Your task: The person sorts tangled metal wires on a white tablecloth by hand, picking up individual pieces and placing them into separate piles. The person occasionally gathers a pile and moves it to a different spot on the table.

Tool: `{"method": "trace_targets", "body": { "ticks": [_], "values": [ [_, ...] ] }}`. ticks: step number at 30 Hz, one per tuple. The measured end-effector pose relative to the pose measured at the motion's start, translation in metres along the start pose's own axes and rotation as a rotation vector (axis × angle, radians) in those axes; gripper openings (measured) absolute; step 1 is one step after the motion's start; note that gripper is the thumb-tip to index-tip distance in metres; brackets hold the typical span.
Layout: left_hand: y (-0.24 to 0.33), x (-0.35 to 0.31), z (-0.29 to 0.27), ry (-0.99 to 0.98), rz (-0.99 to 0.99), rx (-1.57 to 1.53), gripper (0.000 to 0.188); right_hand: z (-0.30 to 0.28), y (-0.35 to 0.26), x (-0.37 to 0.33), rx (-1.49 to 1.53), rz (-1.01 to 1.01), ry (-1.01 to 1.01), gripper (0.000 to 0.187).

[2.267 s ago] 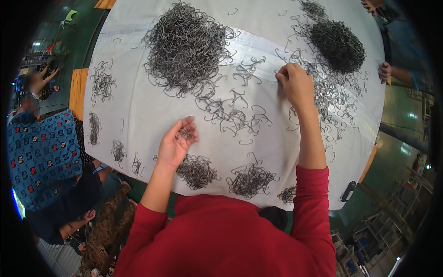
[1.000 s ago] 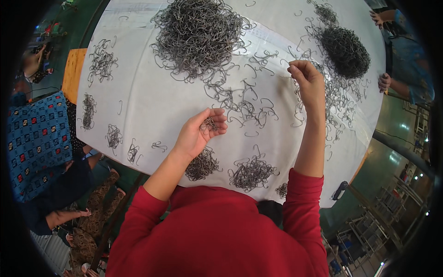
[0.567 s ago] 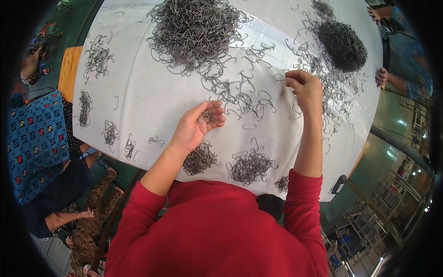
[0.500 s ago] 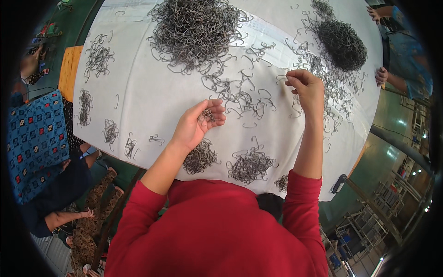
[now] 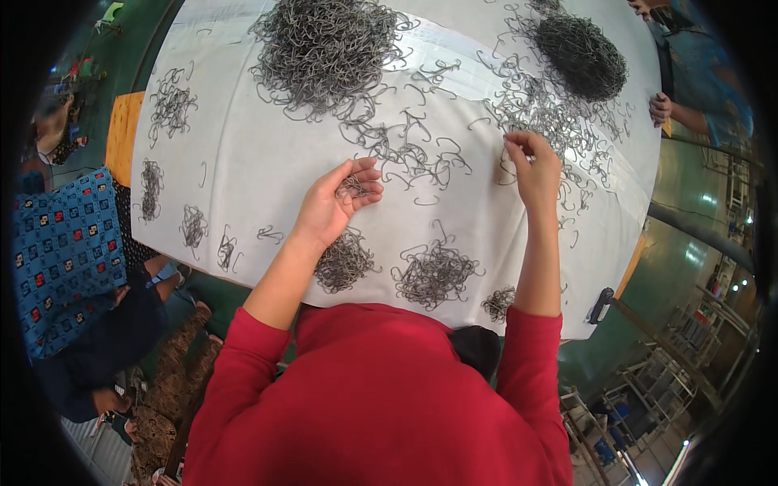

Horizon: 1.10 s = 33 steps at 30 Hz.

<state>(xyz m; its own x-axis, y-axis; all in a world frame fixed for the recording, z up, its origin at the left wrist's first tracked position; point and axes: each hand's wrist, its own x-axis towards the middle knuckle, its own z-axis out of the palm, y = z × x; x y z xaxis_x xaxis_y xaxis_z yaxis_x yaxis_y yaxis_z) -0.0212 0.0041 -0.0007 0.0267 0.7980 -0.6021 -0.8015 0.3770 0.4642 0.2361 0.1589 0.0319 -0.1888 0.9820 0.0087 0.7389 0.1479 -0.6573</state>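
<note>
My left hand (image 5: 336, 202), palm turned up and fingers curled, cups several bent metal wire hooks (image 5: 352, 188) above the white-covered table (image 5: 267, 174). My right hand (image 5: 535, 166) hovers palm-down to the right, thumb and fingertips pinched together. What lies between those fingertips, if anything, is too small to make out. A single hook (image 5: 479, 124) lies just left of them. Loose hooks (image 5: 413, 154) are scattered between my hands. Close to my body sit a heap of hooks (image 5: 344, 261) partly behind my left wrist and another heap (image 5: 436, 274).
A big hook pile (image 5: 328, 53) rises at the far side, and a dense dark pile (image 5: 582, 61) at far right. Smaller clusters (image 5: 172, 105) line the left edge. A black device (image 5: 600, 305) sits at the right edge. Co-workers are at left and far right, one hand (image 5: 660, 109) on the edge.
The view has shifted, so the table's contents appear higher and further left. My right fingertips have moved off the single hook, toward the right and nearer me. My left hand still cups its hooks.
</note>
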Motion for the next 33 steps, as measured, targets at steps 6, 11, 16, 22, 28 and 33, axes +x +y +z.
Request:
{"method": "trace_targets", "body": {
  "ticks": [6, 11, 16, 22, 28, 33],
  "values": [
    [-0.003, 0.000, -0.002, -0.012, 0.018, -0.021, 0.035, 0.028, -0.003, 0.049, -0.364, -0.088, -0.070, 0.017],
    [-0.001, 0.001, -0.001, -0.015, 0.011, -0.015, 0.035, 0.022, 0.006, 0.061, 0.007, 0.148, -0.230, 0.017],
    [-0.002, 0.000, 0.001, 0.023, 0.012, -0.020, 0.035, -0.012, 0.006, 0.019, 0.738, 0.399, -0.482, 0.016],
    [-0.004, 0.000, 0.000, 0.031, 0.012, -0.046, 0.035, -0.027, 0.001, -0.074, 0.451, 0.224, -0.987, 0.009],
    [-0.002, -0.003, 0.003, 0.090, -0.004, -0.046, 0.036, 0.016, -0.035, -0.047, 0.103, -0.064, -0.444, 0.014],
    [-0.004, -0.018, 0.002, 0.098, -0.022, -0.054, 0.036, 0.069, -0.066, 0.001, -0.228, -0.096, -0.254, 0.017]
  ]
}}
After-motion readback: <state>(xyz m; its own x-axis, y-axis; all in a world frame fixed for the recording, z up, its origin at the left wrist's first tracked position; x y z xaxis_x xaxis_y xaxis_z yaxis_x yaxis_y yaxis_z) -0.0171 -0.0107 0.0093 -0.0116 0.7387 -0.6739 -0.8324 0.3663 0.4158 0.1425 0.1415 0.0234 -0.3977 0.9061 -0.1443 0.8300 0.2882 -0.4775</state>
